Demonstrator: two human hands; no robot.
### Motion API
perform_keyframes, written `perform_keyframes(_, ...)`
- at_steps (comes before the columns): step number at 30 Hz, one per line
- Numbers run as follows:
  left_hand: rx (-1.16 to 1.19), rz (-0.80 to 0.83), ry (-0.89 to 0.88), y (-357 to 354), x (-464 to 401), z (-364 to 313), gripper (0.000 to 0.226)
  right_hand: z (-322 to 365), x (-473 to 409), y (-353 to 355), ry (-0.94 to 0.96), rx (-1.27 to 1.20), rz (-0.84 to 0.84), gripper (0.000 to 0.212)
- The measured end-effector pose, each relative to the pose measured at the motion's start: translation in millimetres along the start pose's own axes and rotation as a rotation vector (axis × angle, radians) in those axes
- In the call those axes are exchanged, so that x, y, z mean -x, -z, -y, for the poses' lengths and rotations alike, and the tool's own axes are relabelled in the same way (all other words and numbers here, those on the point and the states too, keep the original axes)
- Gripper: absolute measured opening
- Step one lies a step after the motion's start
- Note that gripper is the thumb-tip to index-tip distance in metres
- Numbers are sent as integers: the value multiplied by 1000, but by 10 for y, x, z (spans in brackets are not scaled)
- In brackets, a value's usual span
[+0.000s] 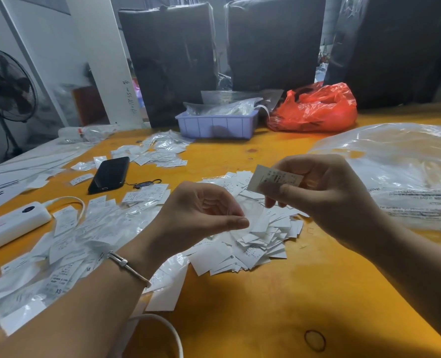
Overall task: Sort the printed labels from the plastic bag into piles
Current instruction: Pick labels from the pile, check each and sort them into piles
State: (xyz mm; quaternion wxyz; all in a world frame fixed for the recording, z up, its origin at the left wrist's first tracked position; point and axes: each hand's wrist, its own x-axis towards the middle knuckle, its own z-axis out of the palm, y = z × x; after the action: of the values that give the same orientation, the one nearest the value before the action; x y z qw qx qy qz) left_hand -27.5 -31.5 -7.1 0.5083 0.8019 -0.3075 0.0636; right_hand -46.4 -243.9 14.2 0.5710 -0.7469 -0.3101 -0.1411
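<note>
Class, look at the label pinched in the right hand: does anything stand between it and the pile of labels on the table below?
Nothing visible does. The right hand holds the label above the pile of labels. The left hand, pinching a small clear plastic sleeve, hovers beside that path, not across it.

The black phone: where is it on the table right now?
In the head view the black phone lies face down on the left of the orange table, beyond the left hand, with the white power bank nearer left of it.

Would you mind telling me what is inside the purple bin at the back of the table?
The purple bin holds crumpled clear plastic bags heaped above its rim; anything beneath them is covered.
</note>
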Motion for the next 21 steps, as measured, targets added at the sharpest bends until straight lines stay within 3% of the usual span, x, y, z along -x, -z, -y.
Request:
perform_keyframes(13,-32,58,19,-5,-2,18,20,-23,-38,46,-96,397,131,21)
perform_keyframes(16,-33,75,29,-7,-1,14,22,-4,-31,29,-76,535,197,17)
perform_keyframes(21,-23,91,36,-20,1,7,23,32,-9,16,11,800,307,30)
